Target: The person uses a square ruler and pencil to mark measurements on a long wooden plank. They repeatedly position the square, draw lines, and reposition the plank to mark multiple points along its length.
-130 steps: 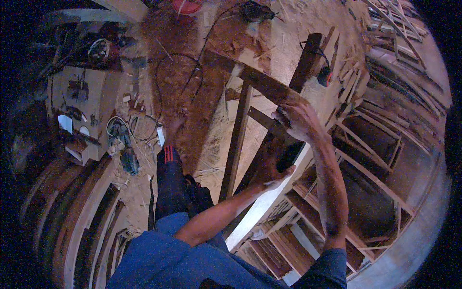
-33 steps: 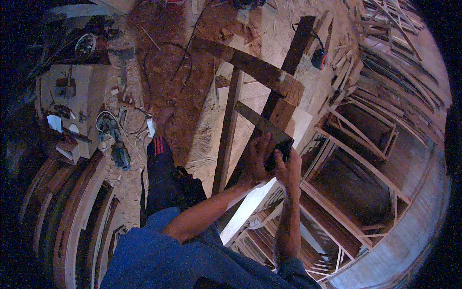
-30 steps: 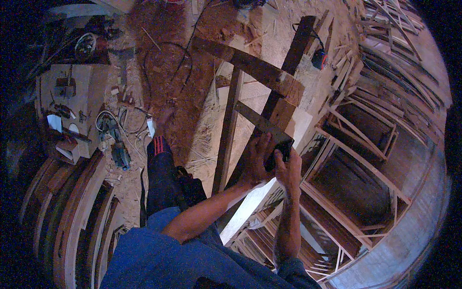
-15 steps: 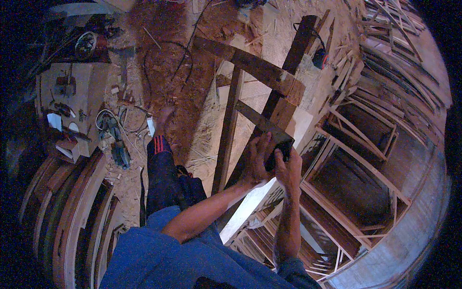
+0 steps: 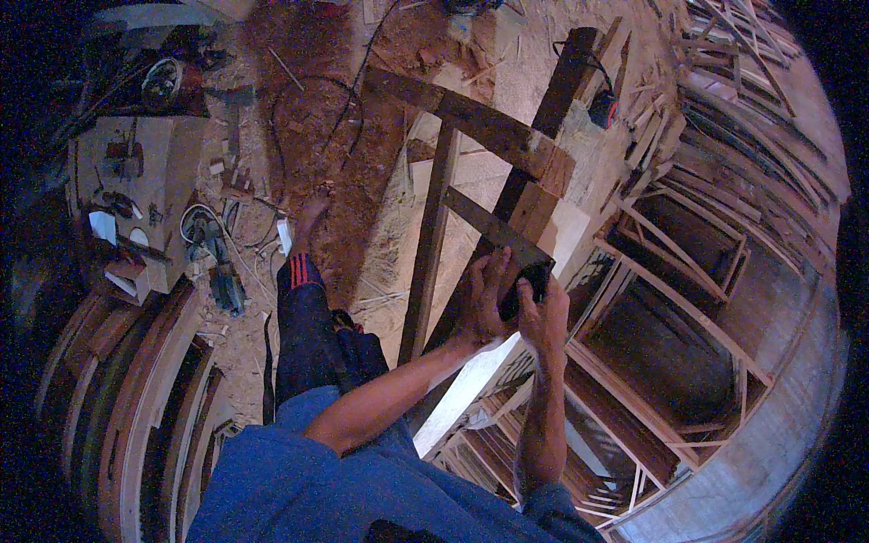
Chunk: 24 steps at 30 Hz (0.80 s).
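A handsaw [image 5: 496,226] with a long tapering dark blade lies slantwise over a thick wooden beam [image 5: 532,215]. My right hand [image 5: 543,317] is closed round the saw's black handle, thumb on top. Just left of it, my left hand [image 5: 484,294] grips the beam by the wide end of the blade, its fingers partly bent. Shadow hides the blade's edge and the underside of the left hand. A curved plank [image 5: 480,119] crosses the beam's far part, and a narrow wooden strip [image 5: 429,240] slants down from it.
A corded power tool [image 5: 601,109] lies at the far right. Wooden frames [image 5: 674,353] stand to my right. At left are a wooden box [image 5: 145,199] with tools, another power tool [image 5: 220,267] with a cord, and stacked curved boards [image 5: 136,407]. Wood scraps litter the floor.
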Available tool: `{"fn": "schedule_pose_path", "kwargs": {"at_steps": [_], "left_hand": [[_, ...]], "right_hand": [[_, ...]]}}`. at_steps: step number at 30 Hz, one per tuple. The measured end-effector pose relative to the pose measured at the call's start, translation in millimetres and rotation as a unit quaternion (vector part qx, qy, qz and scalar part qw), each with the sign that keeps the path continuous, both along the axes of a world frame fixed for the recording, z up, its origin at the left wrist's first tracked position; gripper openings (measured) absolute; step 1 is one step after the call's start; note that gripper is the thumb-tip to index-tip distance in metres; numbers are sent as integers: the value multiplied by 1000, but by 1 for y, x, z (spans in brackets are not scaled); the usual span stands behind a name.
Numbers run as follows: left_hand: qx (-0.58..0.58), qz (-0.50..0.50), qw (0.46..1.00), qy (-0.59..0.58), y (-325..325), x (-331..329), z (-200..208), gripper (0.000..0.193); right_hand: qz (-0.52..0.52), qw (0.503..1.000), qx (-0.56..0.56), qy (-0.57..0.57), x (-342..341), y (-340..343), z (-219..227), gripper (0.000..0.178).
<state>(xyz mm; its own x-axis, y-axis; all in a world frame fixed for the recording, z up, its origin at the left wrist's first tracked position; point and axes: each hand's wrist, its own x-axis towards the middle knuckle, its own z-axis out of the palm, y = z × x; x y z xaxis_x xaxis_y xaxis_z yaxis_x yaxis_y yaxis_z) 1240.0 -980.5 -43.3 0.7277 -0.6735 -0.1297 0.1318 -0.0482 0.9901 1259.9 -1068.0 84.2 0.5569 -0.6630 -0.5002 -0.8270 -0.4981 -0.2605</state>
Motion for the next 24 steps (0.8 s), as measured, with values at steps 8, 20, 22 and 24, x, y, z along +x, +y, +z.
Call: {"fn": "schedule_pose_path", "kwargs": {"at_steps": [8, 20, 22, 24], "left_hand": [[11, 72, 997, 18, -2, -5, 6, 109], [35, 60, 998, 3, -2, -2, 13, 109], [13, 84, 996, 29, -1, -2, 14, 109], [15, 82, 996, 29, -1, -7, 11, 109]], "right_hand": [[-18, 1000, 9, -1, 3, 2, 1, 32], [-13, 1000, 8, -18, 7, 4, 3, 31], [-9, 1000, 3, -6, 8, 4, 4, 31], [-4, 1000, 2, -2, 6, 3, 4, 31]]}}
